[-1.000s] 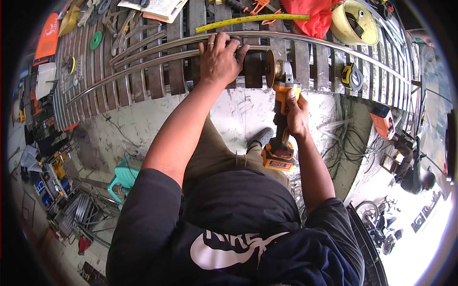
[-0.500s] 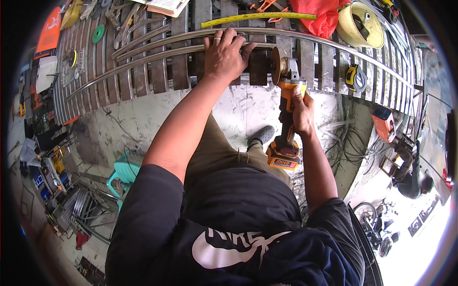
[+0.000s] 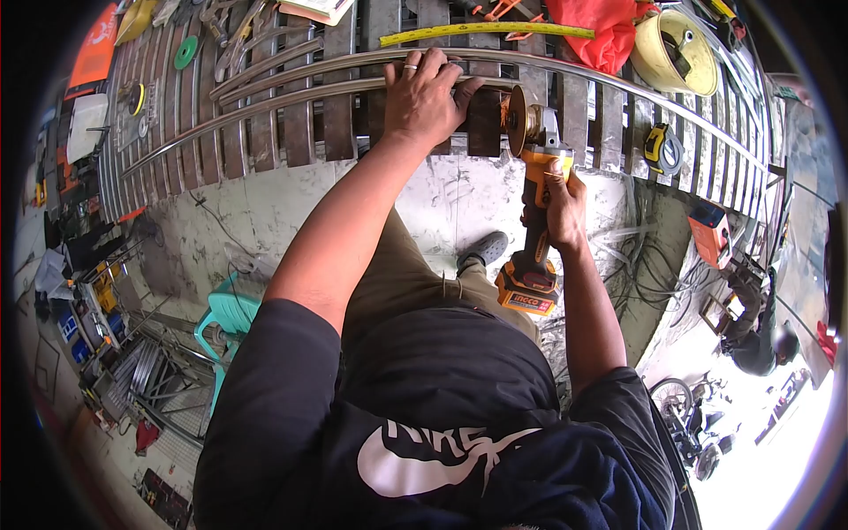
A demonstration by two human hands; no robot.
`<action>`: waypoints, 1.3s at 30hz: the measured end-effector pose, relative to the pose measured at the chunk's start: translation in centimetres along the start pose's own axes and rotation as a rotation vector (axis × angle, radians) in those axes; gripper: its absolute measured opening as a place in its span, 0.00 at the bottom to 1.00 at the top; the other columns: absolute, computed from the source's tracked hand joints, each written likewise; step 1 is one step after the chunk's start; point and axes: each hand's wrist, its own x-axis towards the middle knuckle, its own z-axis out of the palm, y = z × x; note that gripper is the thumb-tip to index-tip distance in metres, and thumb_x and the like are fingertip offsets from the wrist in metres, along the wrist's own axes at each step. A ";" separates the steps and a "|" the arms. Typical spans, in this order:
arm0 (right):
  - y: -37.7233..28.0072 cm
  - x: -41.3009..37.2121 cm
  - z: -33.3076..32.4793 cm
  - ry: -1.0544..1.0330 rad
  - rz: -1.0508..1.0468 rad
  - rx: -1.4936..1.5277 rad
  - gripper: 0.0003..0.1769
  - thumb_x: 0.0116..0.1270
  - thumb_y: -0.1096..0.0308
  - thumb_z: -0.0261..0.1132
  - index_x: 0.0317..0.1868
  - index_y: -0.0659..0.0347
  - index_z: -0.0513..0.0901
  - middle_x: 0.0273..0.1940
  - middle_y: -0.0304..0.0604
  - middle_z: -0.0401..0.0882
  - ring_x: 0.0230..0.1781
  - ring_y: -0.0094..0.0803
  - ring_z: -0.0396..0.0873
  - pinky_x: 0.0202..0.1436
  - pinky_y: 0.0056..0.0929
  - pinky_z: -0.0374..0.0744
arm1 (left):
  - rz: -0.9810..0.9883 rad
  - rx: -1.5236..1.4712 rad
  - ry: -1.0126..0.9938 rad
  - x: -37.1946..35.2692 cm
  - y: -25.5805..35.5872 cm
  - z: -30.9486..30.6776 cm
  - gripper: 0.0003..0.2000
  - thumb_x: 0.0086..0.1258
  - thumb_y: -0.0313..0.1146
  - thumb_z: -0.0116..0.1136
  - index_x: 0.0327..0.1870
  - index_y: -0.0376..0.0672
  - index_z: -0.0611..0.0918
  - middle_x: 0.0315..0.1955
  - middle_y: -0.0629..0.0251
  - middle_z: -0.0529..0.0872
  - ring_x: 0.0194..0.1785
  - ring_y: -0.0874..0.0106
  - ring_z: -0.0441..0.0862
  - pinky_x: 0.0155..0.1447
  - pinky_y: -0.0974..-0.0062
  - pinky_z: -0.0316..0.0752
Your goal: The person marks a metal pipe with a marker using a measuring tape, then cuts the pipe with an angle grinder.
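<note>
My left hand, a ring on one finger, is wrapped over the nearer of two long metal tubes on the slatted metal bench. Its fingertips reach the farther tube, and its thumb stretches to the right. In my right hand is an orange and black cordless angle grinder, gripped by its body with the battery toward me. The grinder's thin disc stands on edge, right at the nearer tube's right end.
A yellow measuring strip, red cloth and cream bucket lie beyond the tubes. A tape measure sits at the bench's front right. A teal chair stands at lower left; cables trail on the floor at right.
The view has shifted slightly, moving the bench items a little to the right in the picture. The grinder's disc shows a bit more of its face; both hands keep their hold.
</note>
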 end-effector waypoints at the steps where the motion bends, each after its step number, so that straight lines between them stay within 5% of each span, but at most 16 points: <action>1: -0.1 -0.1 0.0 -0.001 0.012 0.000 0.37 0.88 0.32 0.61 0.55 0.65 0.81 0.32 0.45 0.85 0.21 0.32 0.85 0.23 0.33 0.86 | 0.001 0.000 -0.001 0.0 0.0 0.0 0.17 0.79 0.57 0.73 0.45 0.53 0.94 0.49 0.74 0.85 0.60 0.62 0.82 0.61 0.49 0.69; 16: 0.0 0.2 0.0 -0.008 -0.039 -0.014 0.36 0.89 0.33 0.60 0.53 0.66 0.82 0.31 0.46 0.86 0.20 0.33 0.86 0.23 0.33 0.85 | 0.023 -0.022 0.010 -0.1 -0.3 0.2 0.19 0.77 0.60 0.73 0.45 0.53 0.94 0.50 0.76 0.88 0.60 0.64 0.84 0.64 0.50 0.68; 19: -0.8 -0.4 0.3 -0.014 0.006 0.064 0.35 0.89 0.35 0.63 0.57 0.66 0.85 0.32 0.41 0.85 0.26 0.26 0.83 0.25 0.30 0.82 | 0.037 -0.024 0.019 -0.1 -0.4 0.3 0.19 0.77 0.60 0.73 0.46 0.52 0.95 0.51 0.77 0.90 0.61 0.65 0.84 0.65 0.50 0.68; 22: -0.2 0.2 0.4 0.045 -0.151 -0.029 0.35 0.89 0.35 0.63 0.55 0.66 0.86 0.32 0.41 0.85 0.28 0.26 0.84 0.25 0.31 0.83 | 0.038 -0.027 0.021 -0.1 -0.4 0.3 0.19 0.77 0.60 0.74 0.46 0.52 0.95 0.51 0.77 0.90 0.62 0.66 0.84 0.65 0.51 0.67; 31: -0.4 0.1 -0.2 -0.032 0.036 0.034 0.34 0.90 0.35 0.62 0.58 0.65 0.84 0.32 0.44 0.86 0.24 0.30 0.86 0.25 0.31 0.85 | 0.058 -0.041 0.039 -0.2 -0.5 0.3 0.18 0.75 0.58 0.75 0.47 0.53 0.95 0.51 0.77 0.90 0.61 0.66 0.84 0.64 0.53 0.68; 39: -0.8 -0.2 0.7 0.012 -0.053 0.072 0.36 0.88 0.34 0.64 0.57 0.67 0.85 0.31 0.41 0.85 0.25 0.27 0.85 0.25 0.32 0.84 | 0.081 -0.064 0.066 -0.2 -0.7 0.3 0.18 0.74 0.57 0.77 0.48 0.53 0.95 0.50 0.77 0.90 0.60 0.67 0.84 0.65 0.54 0.68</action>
